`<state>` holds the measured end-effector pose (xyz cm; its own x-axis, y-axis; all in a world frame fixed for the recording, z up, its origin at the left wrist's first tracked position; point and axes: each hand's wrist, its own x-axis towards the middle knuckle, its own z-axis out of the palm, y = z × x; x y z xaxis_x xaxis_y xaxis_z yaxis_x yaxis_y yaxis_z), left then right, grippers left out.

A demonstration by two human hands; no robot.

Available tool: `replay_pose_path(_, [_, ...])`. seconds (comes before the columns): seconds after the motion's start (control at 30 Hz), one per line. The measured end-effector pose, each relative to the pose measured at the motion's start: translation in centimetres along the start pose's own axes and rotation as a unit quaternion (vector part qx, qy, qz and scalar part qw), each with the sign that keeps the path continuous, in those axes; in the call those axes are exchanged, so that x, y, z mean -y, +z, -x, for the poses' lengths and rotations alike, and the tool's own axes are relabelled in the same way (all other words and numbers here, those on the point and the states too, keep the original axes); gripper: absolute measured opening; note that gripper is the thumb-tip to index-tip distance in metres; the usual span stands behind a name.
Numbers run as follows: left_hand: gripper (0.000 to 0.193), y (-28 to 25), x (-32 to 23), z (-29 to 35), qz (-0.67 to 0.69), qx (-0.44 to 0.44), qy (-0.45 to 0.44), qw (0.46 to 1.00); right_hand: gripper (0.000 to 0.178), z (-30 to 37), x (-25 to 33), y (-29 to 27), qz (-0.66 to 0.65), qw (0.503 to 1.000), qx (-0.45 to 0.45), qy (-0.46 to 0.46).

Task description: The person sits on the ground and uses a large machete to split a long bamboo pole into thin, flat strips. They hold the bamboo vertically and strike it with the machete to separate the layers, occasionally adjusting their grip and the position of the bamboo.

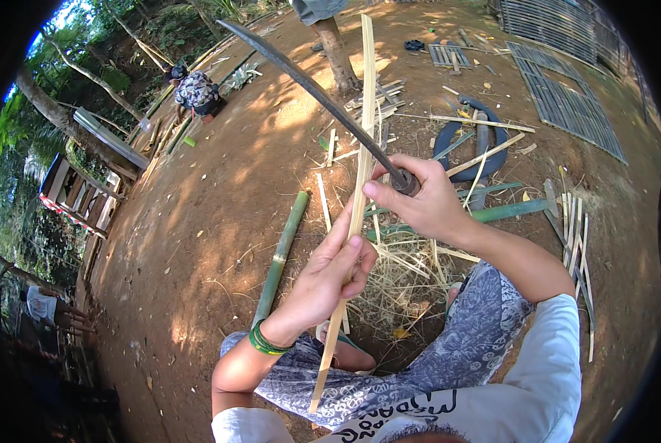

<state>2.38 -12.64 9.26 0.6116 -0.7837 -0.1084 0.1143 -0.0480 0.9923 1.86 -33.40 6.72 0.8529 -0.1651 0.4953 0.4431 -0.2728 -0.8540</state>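
In my left hand (335,272) is a long, pale split bamboo strip (367,88), closed between thumb and fingers about its middle. The strip stands nearly upright, its lower end running down past my patterned trousers. My right hand (422,198) grips a machete by its dark handle (406,183). The long dark blade (301,77) slants up to the left and crosses in front of the strip. My right thumb and fingertips are close beside the strip; whether they touch it I cannot tell.
A green bamboo pole (280,255) lies left of my legs. Shavings (400,288) cover the ground between my feet. A black rubber ring (501,133) and loose strips (577,236) lie to the right, slatted panels (566,100) beyond. A person (197,92) crouches far left; another person's leg (335,55) stands ahead.
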Motion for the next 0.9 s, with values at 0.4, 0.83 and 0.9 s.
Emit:
replay_pose_path(0.4, [0.054,-0.6,1.4,0.9,-0.127,-0.039,-0.005,0.991,0.024,-0.1,0.0,-0.9,0.068,0.997,0.014,0.017])
replay_pose_path(0.83, [0.047,-4.3,6.5,6.7,0.171,-0.059,-0.099,0.978,0.024,-3.6,-7.2,-6.5,0.138,0.968,-0.199,0.067])
replay_pose_path(0.9, [0.045,-4.6,7.3,7.2,0.204,-0.040,-0.091,0.974,0.025,-4.0,-8.4,-6.9,0.167,0.959,-0.221,0.061])
